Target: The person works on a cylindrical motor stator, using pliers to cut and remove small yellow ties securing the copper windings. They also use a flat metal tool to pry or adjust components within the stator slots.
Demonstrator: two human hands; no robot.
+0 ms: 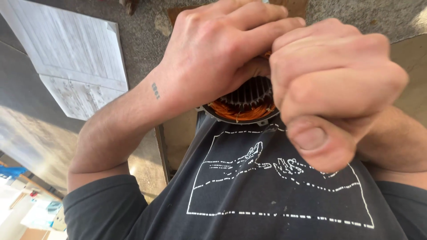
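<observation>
A round motor stator [249,103] with orange copper windings and a dark slotted steel core sits just beyond my chest, mostly hidden by my hands. My left hand [213,49] lies over its top, fingers curled and pressed down onto the windings. My right hand [331,84] is a tight fist close to the camera, thumb tucked in front, at the stator's right rim. What the fist grips is hidden.
White printed paper sheets [71,58] lie on the grey surface [142,31] at the upper left. My dark T-shirt [267,195] with a white dashed drawing fills the lower view. A brown board [293,6] shows behind the hands.
</observation>
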